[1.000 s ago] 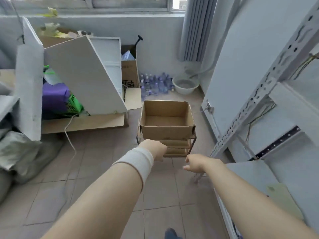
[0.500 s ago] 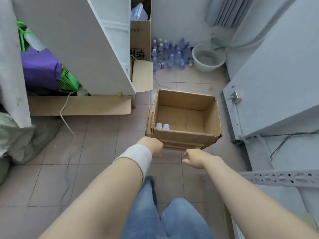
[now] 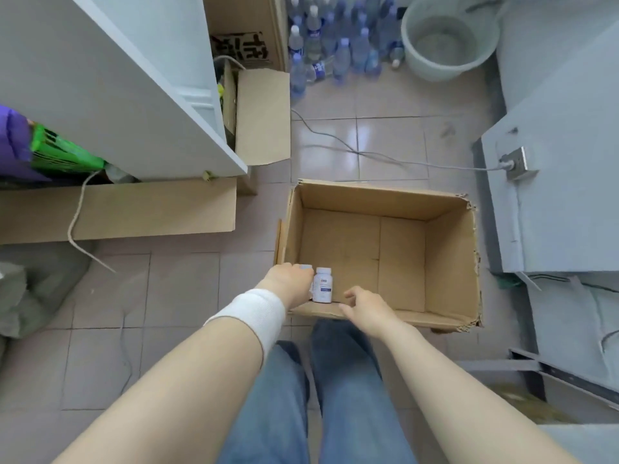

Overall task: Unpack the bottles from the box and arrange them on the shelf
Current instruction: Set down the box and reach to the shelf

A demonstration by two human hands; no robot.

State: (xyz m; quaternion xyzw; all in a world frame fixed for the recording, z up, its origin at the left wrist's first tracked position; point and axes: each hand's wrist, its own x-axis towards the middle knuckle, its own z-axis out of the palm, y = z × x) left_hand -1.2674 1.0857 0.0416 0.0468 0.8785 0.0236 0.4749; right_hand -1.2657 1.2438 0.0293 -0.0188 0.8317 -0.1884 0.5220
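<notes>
Cardboard box (image 3: 449, 249) nearly empty — white pill bottle (image 3: 323, 285) upright in its near-left corner. We've our left hand (image 3: 290, 285) curled round a 2nd bottle beside it; right hand (image 3: 363, 308) open, over near wall. Prob. light, rigid, slick — grip mid-body.

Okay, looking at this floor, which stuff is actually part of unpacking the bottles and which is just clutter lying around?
Job:
box
white bottle
second bottle, mostly hidden by left hand
right hand

Clutter:
water bottles
basin
cable
flat cardboard
</notes>
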